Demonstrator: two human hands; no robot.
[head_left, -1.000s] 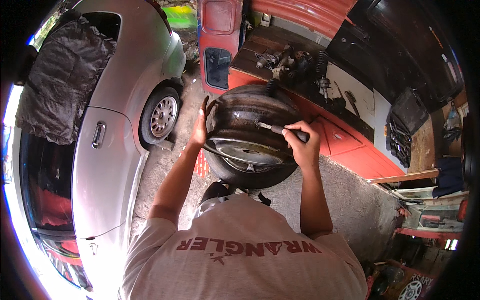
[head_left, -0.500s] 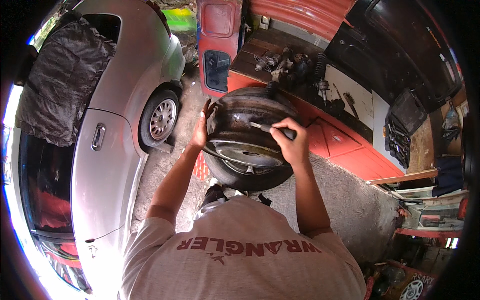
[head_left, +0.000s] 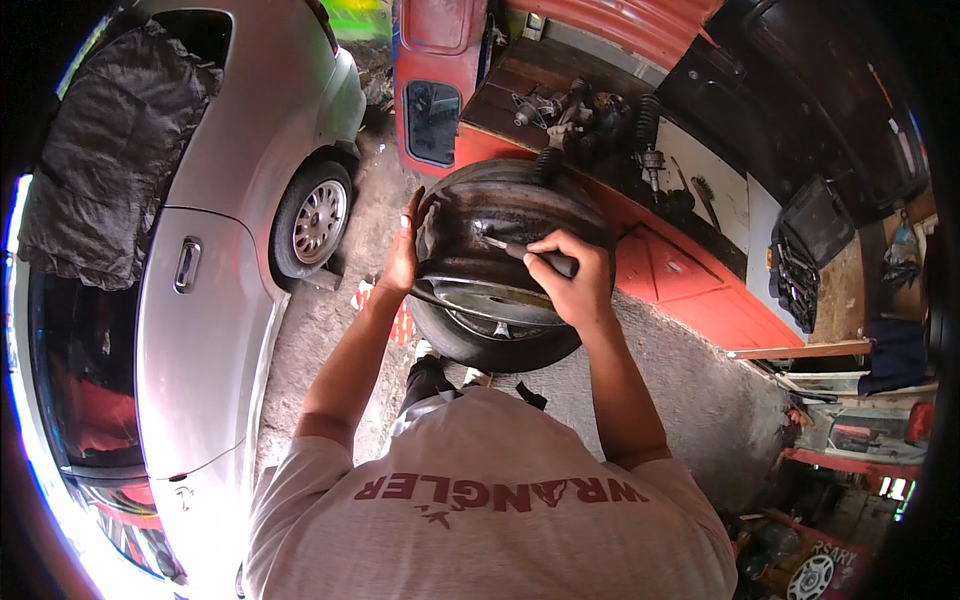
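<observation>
A black tyre on a metal rim (head_left: 500,300) stands tilted on the concrete floor just ahead of me. My left hand (head_left: 405,255) is flat against the tyre's left sidewall and steadies it. My right hand (head_left: 570,275) grips a dark-handled hand tool (head_left: 520,250); its metal tip touches the inner wall of the rim near the top. The tool's handle is mostly hidden in my fist.
A silver car (head_left: 220,230) with a dark cloth over its window stands at the left. A red workbench (head_left: 680,270) with springs and metal parts runs along the right. A red car door (head_left: 435,80) leans at the back. Shelves and clutter fill the right side.
My right hand has moved the tool leftward along the inside of the rim. The left hand stays on the tyre's side.
</observation>
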